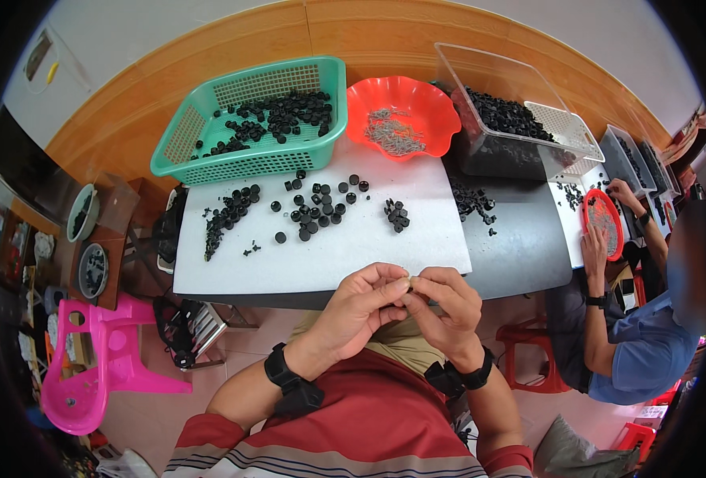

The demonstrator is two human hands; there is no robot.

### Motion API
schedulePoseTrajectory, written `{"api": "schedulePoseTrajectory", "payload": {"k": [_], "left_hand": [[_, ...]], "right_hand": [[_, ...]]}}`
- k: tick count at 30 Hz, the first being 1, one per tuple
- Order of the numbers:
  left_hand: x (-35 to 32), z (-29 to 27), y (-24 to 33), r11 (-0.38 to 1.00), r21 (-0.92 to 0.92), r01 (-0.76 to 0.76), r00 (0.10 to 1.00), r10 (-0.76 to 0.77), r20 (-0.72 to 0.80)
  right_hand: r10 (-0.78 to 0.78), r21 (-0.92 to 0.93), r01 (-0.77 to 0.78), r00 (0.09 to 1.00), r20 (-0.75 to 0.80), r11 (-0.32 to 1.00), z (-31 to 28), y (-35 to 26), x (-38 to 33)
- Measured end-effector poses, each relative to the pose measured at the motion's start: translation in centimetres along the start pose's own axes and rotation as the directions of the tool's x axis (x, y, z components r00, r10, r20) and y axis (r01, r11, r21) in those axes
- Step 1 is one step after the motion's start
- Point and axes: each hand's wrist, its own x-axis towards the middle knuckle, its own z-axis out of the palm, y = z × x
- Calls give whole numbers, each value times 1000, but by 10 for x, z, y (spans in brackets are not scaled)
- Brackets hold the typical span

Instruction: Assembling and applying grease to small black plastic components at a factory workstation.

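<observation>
My left hand (361, 307) and my right hand (449, 309) meet just over the table's front edge, thumbs and fingers pinched together. Between the fingertips is something tiny, mostly hidden; I cannot make out what it is. Beyond them lies a white foam sheet (329, 267) on the table. Scattered on it are several black round caps (305, 235), a tight cluster of small black parts (397, 215), and a trail of black pieces (224, 219) at the left. More small black parts (472, 199) lie on the dark tabletop to the right.
Along the back stand a green basket (249, 166) of black caps, a red scalloped bowl (441, 111) with thin metal pins, and a clear bin (492, 163) of black parts. A co-worker (640, 342) sits at the right by a red tray. A pink chair (118, 358) stands at left.
</observation>
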Motion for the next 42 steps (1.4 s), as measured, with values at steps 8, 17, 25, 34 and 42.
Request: {"api": "schedulePoseTrajectory", "payload": {"k": [8, 17, 25, 34, 42], "left_hand": [[1, -2, -1, 1000, 13, -10, 998, 11, -57], [0, -1, 5, 991, 125, -51, 996, 60, -67], [19, -22, 42, -255, 966, -50, 613, 755, 231], [40, -47, 54, -567, 802, 189, 597, 715, 365], [30, -37, 50, -416, 898, -142, 621, 669, 408]], "right_hand": [[-139, -293, 143, 990, 34, 945, 4, 0, 3], [-195, -389, 215, 977, 91, 896, 4, 2, 5], [-116, -297, 92, 991, -65, 951, -3, 10, 3], [-68, -156, 48, 990, -125, 987, -6, 6, 5], [20, -82, -32, 989, -146, 996, -6, 10, 2]]}}
